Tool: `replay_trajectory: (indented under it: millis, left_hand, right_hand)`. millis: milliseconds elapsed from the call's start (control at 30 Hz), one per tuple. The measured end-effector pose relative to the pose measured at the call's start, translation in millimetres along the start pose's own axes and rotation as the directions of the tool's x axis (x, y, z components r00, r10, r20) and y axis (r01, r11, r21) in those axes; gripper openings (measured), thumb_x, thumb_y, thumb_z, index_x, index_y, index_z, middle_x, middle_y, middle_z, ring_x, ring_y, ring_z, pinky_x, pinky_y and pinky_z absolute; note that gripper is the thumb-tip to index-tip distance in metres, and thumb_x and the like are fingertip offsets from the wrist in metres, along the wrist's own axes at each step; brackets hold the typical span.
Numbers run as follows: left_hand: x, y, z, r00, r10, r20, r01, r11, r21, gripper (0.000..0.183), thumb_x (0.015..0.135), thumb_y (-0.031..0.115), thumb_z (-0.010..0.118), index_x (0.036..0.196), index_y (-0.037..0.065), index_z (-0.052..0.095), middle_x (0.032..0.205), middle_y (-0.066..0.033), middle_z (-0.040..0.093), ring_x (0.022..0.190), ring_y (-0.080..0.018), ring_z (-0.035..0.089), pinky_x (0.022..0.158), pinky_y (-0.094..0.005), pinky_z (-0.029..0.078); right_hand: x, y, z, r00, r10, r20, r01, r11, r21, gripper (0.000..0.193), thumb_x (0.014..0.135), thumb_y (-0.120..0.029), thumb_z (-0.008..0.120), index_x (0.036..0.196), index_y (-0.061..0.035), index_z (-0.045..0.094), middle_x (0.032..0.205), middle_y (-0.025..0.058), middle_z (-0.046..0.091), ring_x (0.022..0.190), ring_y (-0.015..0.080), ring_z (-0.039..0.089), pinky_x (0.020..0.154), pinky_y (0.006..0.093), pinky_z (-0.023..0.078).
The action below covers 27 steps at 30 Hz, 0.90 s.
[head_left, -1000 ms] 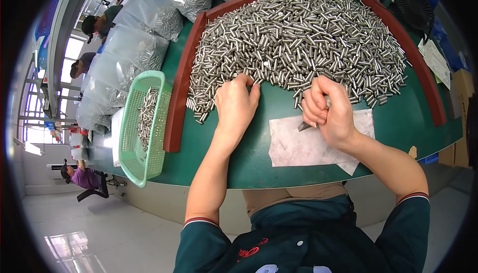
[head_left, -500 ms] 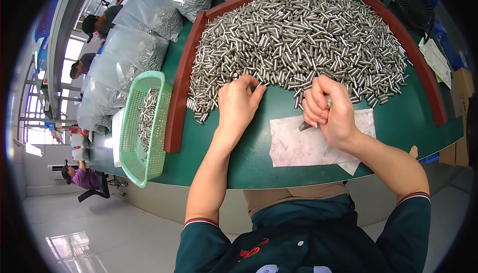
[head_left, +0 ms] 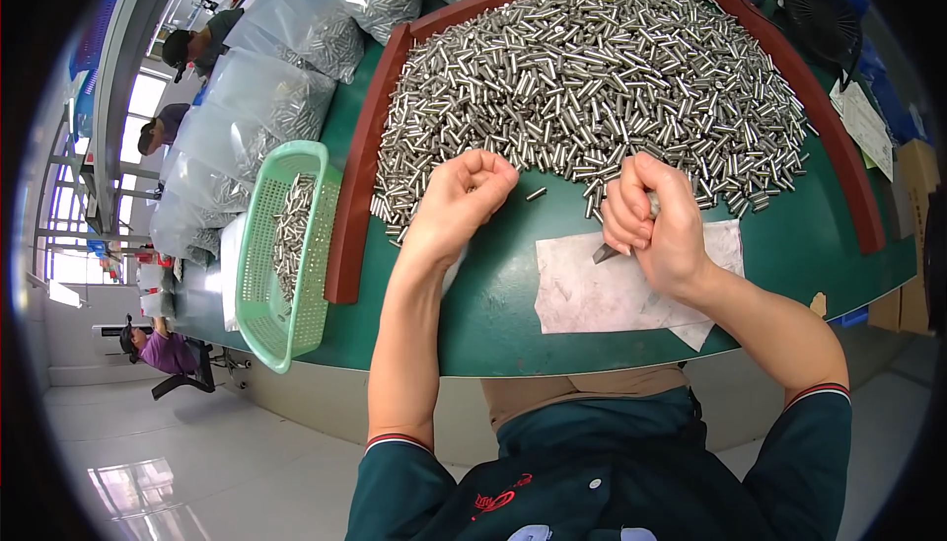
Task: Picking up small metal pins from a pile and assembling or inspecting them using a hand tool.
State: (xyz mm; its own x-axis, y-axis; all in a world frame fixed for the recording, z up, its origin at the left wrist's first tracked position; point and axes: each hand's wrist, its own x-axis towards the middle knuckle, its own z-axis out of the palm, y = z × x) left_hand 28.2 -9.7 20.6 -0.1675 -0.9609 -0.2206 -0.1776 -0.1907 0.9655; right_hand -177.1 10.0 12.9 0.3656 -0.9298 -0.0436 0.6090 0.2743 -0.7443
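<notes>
A broad heap of short silvery metal pins (head_left: 592,77) lies on the green tabletop (head_left: 493,285). My left hand (head_left: 462,198) is at the heap's near edge, its fingers curled together; what they hold, if anything, is hidden. Just right of it, a single metal pin (head_left: 536,194) lies apart from the heap. My right hand (head_left: 656,225) is closed round a tool with a dark, flat tip (head_left: 604,253) and a pale end showing between the fingers. Its kind I cannot tell. Beneath that hand rests a smudged whitish sheet (head_left: 582,304).
Dark red bars (head_left: 367,166) border the heap. Left of them stands a green mesh basket (head_left: 258,294) with pins inside. Clear bags of metal parts (head_left: 266,97) line the far left. A black fan (head_left: 821,13) is at far right. Other people (head_left: 168,354) are at left.
My left hand has turned and its fingers have curled in more, at the heap's edge. A pin now lies separate beside it. My right hand has hardly moved.
</notes>
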Motion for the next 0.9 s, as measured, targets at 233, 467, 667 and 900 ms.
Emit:
replay_trajectory:
  millis: [233,467,667,900]
  left_hand:
    - [7.2,-10.7,-8.0,0.956,-0.098,0.275,0.238,0.806,-0.542,0.006,0.086,0.011,0.051,0.089,0.006,0.049,0.074,-0.0021,0.049,0.048,-0.0012,0.027,0.042,-0.0137,0.024]
    - [9.6,-10.0,-5.3,0.962,-0.082,0.26,0.21,0.831,-0.514,0.011,0.085,0.01,0.052,0.092,0.002,0.051,0.074,-0.0039,0.054,0.048,-0.0018,0.031,0.043,-0.0151,0.026]
    - [7.7,-7.8,-3.9,0.956,-0.096,0.277,0.228,0.839,-0.494,0.011,0.086,0.011,0.049,0.093,0.003,0.051,0.074,-0.003,0.052,0.048,-0.0016,0.029,0.043,-0.0142,0.025]
    - [-0.5,-1.9,7.0,0.977,-0.11,0.183,0.153,0.957,-0.245,0.012,0.085,0.017,0.054,0.086,0.006,0.052,0.066,0.0018,0.048,0.049,-0.0013,0.03,0.044,-0.015,0.025]
  right_hand:
    - [0.7,0.6,1.0,1.0,0.003,0.006,-0.003,1.0,0.005,0.037,0.088,-0.023,0.032,0.054,-0.0095,0.029,0.043,-0.0011,0.028,0.035,0.0076,0.024,0.037,0.0227,0.026]
    - [0.1,-0.6,0.9,1.0,0.002,-0.005,-0.002,1.0,0.005,0.036,0.088,-0.022,0.032,0.054,-0.0094,0.028,0.043,-0.0011,0.028,0.035,0.0075,0.024,0.037,0.0225,0.025]
    - [0.2,0.4,1.3,1.0,0.005,-0.007,-0.005,1.0,0.007,0.036,0.088,-0.022,0.032,0.054,-0.0095,0.028,0.043,-0.0012,0.027,0.035,0.0074,0.024,0.037,0.0223,0.025]
    - [-0.9,0.7,0.4,1.0,-0.002,-0.011,0.002,1.0,0.013,0.037,0.089,-0.023,0.032,0.054,-0.0095,0.029,0.042,-0.0012,0.028,0.035,0.0073,0.024,0.037,0.0223,0.025]
